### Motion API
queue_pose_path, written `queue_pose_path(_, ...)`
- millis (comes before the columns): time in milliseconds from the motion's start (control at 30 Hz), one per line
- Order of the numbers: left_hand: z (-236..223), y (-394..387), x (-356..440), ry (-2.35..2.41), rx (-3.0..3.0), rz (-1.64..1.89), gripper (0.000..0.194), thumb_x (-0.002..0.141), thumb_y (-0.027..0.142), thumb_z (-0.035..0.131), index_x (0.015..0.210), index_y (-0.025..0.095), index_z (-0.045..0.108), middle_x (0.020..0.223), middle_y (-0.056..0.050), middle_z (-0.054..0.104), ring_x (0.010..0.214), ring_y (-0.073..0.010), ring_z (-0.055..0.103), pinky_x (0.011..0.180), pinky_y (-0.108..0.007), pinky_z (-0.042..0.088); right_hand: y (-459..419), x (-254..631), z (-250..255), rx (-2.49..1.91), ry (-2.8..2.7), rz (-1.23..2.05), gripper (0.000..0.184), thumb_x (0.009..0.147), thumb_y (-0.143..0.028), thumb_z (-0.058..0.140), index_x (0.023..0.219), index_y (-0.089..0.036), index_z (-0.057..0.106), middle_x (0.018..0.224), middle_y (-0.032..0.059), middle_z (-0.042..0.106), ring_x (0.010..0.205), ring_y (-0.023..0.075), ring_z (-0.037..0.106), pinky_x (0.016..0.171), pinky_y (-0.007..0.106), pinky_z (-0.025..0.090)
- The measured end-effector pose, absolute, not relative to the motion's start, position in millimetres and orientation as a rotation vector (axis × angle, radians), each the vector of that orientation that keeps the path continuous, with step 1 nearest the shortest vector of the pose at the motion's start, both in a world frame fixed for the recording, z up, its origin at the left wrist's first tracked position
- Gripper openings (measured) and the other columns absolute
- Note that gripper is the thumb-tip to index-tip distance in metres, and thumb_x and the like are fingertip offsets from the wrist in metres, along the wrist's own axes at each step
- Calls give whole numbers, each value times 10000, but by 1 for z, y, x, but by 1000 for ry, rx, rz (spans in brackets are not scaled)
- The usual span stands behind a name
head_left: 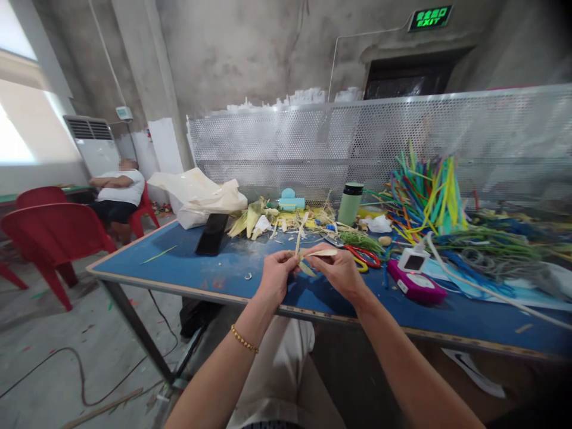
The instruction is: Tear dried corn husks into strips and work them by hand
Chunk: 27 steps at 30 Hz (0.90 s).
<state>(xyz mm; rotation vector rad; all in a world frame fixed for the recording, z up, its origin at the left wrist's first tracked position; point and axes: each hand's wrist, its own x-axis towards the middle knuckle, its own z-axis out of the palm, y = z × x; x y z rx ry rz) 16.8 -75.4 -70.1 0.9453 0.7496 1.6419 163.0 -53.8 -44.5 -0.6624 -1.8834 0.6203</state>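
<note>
Over the front edge of the blue table [161,268], my left hand [277,275] is closed, pinching pale strips that look like corn husk [300,233]. One strip stands upright from its fingertips, and a greenish one points down between the hands. My right hand [338,271] is close beside it, its fingers shut on a wider pale husk strip [323,252] that meets the others. The fingers hide where the strips cross. Just behind the right hand lie scissors [367,256] with red handles and a yellow-handled tool [361,266].
Behind the hands are husk scraps [250,219], a black phone [211,233], a white bag [201,193] and a green bottle [350,204]. To the right lie a magenta device [415,282], a white cable and a bundle of coloured strips [440,196]. A person [120,189] sits far left.
</note>
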Motion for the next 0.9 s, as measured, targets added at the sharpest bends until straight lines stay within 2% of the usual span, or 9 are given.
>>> queue_pose_path(133, -68, -75, 17, 735, 875, 1668, 230, 537, 265, 793, 630, 102, 660, 575, -14, 575, 500, -66, 467, 521, -216, 342, -57, 162, -44, -548, -1969, 407, 125, 841, -258, 607, 802, -185, 700, 856, 64, 674, 803, 179, 618, 699, 290, 494)
queue_pose_path(267, -67, -75, 18, 749, 868, 1695, 189, 530, 228, 770, 585, 107, 637, 550, -4, 555, 488, -60, 446, 508, -214, 322, -62, 159, -42, -491, -2014, 282, 154, 867, -220, 563, 877, -209, 716, 884, 69, 664, 832, 179, 616, 742, 304, 496)
queue_pose_path(367, -67, -76, 18, 782, 897, 1708, 159, 541, 213, 754, 580, 113, 636, 543, 1, 553, 487, -59, 442, 504, -211, 314, -60, 158, -43, -565, -2040, 347, 167, 875, -248, 548, 905, -210, 709, 881, 63, 669, 760, 168, 619, 706, 294, 497)
queue_pose_path(467, -66, -78, 19, 806, 949, 1696, 170, 551, 232, 762, 586, 116, 641, 555, -3, 565, 496, -64, 449, 509, -213, 319, -55, 156, -43, -708, -2005, 484, 189, 869, -319, 551, 867, -188, 687, 736, 35, 652, 549, 133, 559, 550, 267, 466)
queue_pose_path(533, -66, -79, 19, 805, 997, 1671, 190, 552, 250, 774, 583, 116, 642, 560, -5, 569, 501, -69, 455, 518, -219, 329, -52, 155, -40, -766, -1980, 563, 203, 850, -351, 564, 817, -177, 665, 627, 8, 612, 488, 124, 526, 491, 254, 435)
queue_pose_path(633, -67, -79, 19, 800, 1033, 1642, 214, 551, 272, 787, 594, 114, 649, 558, -6, 570, 500, -72, 457, 522, -224, 333, -47, 153, -34, -796, -1986, 627, 190, 823, -351, 577, 785, -173, 632, 611, -2, 611, 485, 118, 522, 475, 242, 420)
queue_pose_path(700, -67, -79, 19, 809, 1005, 1655, 215, 539, 264, 793, 615, 113, 660, 568, -7, 582, 500, -70, 458, 522, -223, 333, -43, 151, -33, -818, -1977, 647, 173, 790, -333, 603, 845, -169, 614, 661, 8, 639, 518, 124, 545, 493, 244, 434)
queue_pose_path(800, -67, -79, 19, 817, 944, 1697, 205, 523, 236, 794, 622, 112, 663, 577, -9, 592, 513, -68, 466, 533, -216, 343, -38, 148, -36, -838, -1950, 667, 246, 747, -305, 632, 939, -164, 568, 699, 17, 650, 577, 139, 581, 535, 253, 461)
queue_pose_path(900, -66, -80, 19, 783, 917, 1681, 214, 522, 235, 799, 633, 107, 668, 594, -14, 601, 525, -67, 474, 548, -215, 353, -34, 148, -39, -829, -1959, 647, 204, 739, -282, 633, 889, -167, 558, 729, 27, 652, 630, 146, 600, 585, 264, 481)
